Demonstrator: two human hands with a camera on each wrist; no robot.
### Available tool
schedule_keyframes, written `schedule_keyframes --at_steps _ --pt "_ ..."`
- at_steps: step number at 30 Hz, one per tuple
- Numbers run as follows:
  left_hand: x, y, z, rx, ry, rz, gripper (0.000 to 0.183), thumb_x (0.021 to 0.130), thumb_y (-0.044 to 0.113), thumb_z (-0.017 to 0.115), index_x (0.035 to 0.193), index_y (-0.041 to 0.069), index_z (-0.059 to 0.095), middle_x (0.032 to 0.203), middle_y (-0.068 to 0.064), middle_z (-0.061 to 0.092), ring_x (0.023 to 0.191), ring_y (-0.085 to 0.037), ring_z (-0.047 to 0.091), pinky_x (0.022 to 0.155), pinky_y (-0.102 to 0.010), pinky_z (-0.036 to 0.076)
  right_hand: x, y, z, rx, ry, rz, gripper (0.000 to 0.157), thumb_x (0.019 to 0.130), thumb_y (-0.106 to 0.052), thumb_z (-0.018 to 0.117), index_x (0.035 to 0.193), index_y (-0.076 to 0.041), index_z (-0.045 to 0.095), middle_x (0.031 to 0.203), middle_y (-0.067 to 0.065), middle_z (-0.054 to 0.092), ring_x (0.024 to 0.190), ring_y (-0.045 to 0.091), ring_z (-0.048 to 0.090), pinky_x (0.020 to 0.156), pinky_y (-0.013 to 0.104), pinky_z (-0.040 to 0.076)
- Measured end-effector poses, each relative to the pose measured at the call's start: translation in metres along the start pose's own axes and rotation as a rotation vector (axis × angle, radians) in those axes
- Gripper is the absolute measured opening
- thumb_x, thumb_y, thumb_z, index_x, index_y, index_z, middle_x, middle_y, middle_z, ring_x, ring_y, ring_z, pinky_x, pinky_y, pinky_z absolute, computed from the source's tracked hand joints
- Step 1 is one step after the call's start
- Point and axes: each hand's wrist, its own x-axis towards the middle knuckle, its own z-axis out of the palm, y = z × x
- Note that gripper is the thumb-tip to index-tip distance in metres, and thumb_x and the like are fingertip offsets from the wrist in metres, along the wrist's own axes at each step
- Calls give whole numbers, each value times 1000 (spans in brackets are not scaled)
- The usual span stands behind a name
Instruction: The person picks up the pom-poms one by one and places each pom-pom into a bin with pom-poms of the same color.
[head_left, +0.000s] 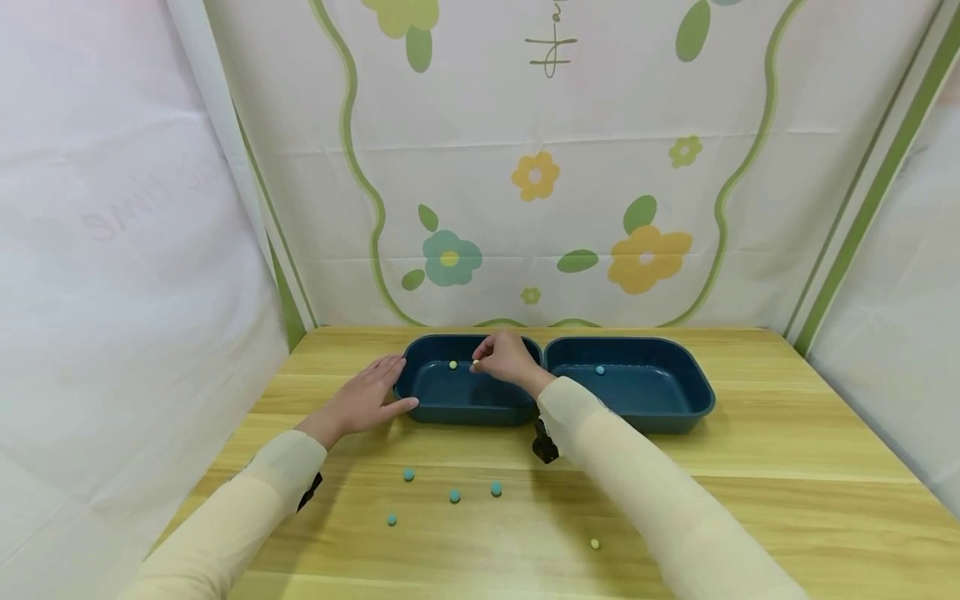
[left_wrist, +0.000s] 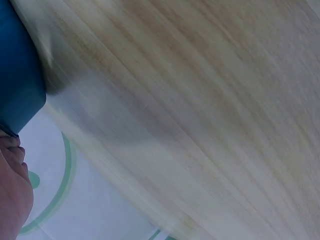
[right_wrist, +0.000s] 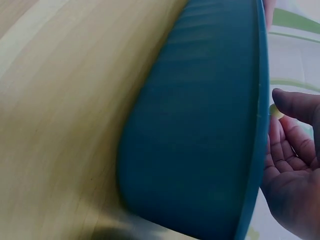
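Note:
Over the left dark blue bin (head_left: 472,414), my right hand (head_left: 508,360) pinches a small pale yellow ball (head_left: 476,363) between thumb and fingertips. The right wrist view shows that yellow ball (right_wrist: 276,111) at the thumb tip, beyond the bin wall (right_wrist: 200,125). Another yellow ball (head_left: 453,365) lies inside the same bin. At its left end rests my left hand (head_left: 363,398), fingers extended along the rim and thumb stretched toward the front edge. Only part of the left hand (left_wrist: 14,190) shows in the left wrist view, against the bin's corner (left_wrist: 22,75).
A second dark blue bin (head_left: 660,423) stands right beside the first, with a blue ball (head_left: 600,370) in it. Several blue balls, one of them here (head_left: 454,496), lie on the wooden table (head_left: 787,450) in front. A yellow ball (head_left: 595,544) lies near my right forearm.

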Motion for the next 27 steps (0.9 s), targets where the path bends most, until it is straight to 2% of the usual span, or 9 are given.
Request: schedule_keyframes --at_steps 17,27 --pt "1 -1 2 2 -2 -7 90 96 64 42 152 -3 24 158 -18 21 145 -34 17 116 -48 14 -4 2 3 3 3 24 4 84 -9 77 87 -7 74 86 1 68 79 18 62 75 36 54" --pt "2 -2 2 6 8 -3 88 96 62 43 151 -5 25 156 -21 23 144 -35 18 116 -49 15 -3 2 -6 -39 1 31 8 84 -13 77 90 -9 73 89 1 67 82 18 62 77 36 54"
